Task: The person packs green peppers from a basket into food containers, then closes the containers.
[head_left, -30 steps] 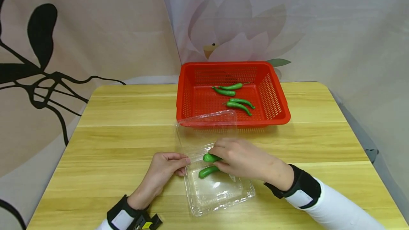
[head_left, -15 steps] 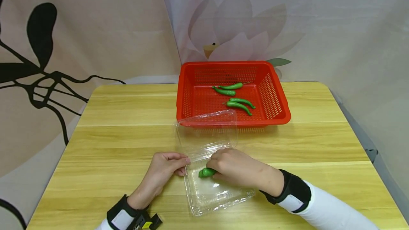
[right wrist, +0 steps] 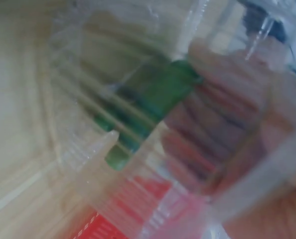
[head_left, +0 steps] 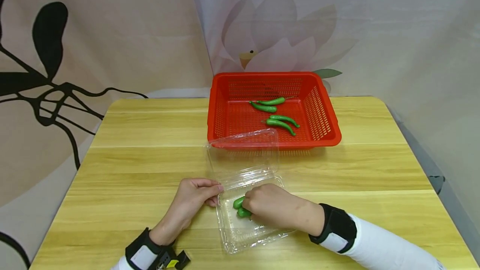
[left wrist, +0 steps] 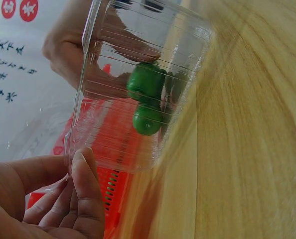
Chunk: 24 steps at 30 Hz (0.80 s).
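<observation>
The left hand [head_left: 196, 198] pinched the left rim of the clear plastic hinged container [head_left: 240, 235]. Inside the container, the right hand [head_left: 271, 207] gripped one smooth green elongated pepper [head_left: 243, 212] with curled fingers, directly beside a second green pepper [head_left: 238, 202]. The lid [head_left: 243, 159] stood open.

A table [head_left: 138, 161] in pale yellow wood grain, its far corners rounded, stands against a creased, light-toned backdrop [head_left: 397, 32] under soft, even light. Behind the table blooms a faded lotus print [head_left: 277, 36]; a bold black plant motif [head_left: 50, 41] spreads to the table's left. A grey strip [head_left: 423, 153] runs along the table's right side. Beyond the table, red seals [left wrist: 28, 10] and black characters [left wrist: 8, 94] mark a white surface [left wrist: 13, 129].
</observation>
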Available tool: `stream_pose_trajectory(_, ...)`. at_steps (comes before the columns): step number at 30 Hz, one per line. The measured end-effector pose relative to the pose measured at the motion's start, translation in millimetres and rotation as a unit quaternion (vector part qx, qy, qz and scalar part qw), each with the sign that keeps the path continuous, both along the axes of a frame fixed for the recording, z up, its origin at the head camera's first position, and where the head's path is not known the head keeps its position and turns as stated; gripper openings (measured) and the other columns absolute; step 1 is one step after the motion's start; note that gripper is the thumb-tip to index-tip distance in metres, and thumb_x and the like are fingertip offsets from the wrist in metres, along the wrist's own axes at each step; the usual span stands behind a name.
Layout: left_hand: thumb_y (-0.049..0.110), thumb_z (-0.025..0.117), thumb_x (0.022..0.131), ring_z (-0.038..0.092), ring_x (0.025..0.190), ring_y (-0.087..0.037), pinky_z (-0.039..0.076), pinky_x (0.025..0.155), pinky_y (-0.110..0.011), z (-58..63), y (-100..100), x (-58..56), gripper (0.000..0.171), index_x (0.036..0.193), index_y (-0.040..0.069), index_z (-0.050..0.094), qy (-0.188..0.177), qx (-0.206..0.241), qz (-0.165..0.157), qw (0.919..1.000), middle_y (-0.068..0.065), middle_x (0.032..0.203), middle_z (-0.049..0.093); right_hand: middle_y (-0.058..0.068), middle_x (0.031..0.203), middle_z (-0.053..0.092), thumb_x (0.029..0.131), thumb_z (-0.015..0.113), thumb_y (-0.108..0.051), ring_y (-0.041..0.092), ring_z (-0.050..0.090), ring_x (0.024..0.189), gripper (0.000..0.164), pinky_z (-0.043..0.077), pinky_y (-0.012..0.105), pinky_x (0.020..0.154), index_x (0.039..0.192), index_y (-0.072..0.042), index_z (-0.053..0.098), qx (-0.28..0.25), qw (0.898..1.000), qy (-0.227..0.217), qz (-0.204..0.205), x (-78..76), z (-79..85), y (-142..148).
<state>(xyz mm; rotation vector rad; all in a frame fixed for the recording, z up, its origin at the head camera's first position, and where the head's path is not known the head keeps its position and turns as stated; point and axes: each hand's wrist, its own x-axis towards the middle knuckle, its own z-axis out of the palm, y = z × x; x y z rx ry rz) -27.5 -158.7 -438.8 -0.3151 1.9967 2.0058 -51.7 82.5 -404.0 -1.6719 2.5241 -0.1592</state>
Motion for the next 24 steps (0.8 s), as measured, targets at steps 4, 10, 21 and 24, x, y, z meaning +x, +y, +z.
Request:
stream_pose_trajectory(4,0.002,0.081,0.090,0.067,0.061,-0.013,0.061,0.059,-0.025,1.6,0.0,0.2,0.023,0.105,-0.014,0.075,0.000,0.001,-0.002,1.0000,-0.015,0.076,0.072,-0.010,0.076,0.069,0.089,0.085,-0.024,0.007,0.064,0.067,0.015,0.055,0.024,0.062,0.081,-0.018,0.073,0.007,1.000,0.019,0.007,0.1,-3.3,-1.3)
stream_pose_trajectory(10,0.003,0.080,0.091,0.067,0.061,-0.013,0.060,0.059,-0.025,1.4,-0.2,0.4,0.023,0.105,-0.014,0.074,-0.001,0.001,-0.002,1.0000,-0.013,0.075,0.072,-0.011,0.076,0.071,0.091,0.084,-0.027,0.005,0.062,0.063,0.013,0.052,0.022,0.056,0.082,-0.020,0.077,0.006,0.999,0.034,0.014,0.3,-7.9,-2.2)
stream_pose_trajectory(21,0.002,0.080,0.091,0.067,0.061,-0.013,0.061,0.060,-0.025,1.1,-0.4,1.4,0.024,0.106,-0.016,0.074,0.000,0.006,-0.003,1.0000,-0.014,0.075,0.072,-0.014,0.074,0.068,0.087,0.087,-0.029,0.004,0.061,0.063,0.015,0.049,0.023,0.052,0.081,-0.023,0.074,-0.005,0.997,0.067,0.023,-1.3,-12.4,-0.7)
stream_pose_trajectory(24,0.002,0.080,0.090,0.067,0.061,-0.013,0.061,0.059,-0.025,1.1,-0.3,1.1,0.023,0.105,-0.014,0.074,-0.003,0.004,-0.002,1.0000,-0.014,0.074,0.072,-0.014,0.072,0.066,0.088,0.086,-0.029,0.003,0.059,0.060,0.018,0.048,0.023,0.051,0.078,-0.023,0.073,-0.010,0.997,0.077,0.026,-2.0,-13.3,0.5)
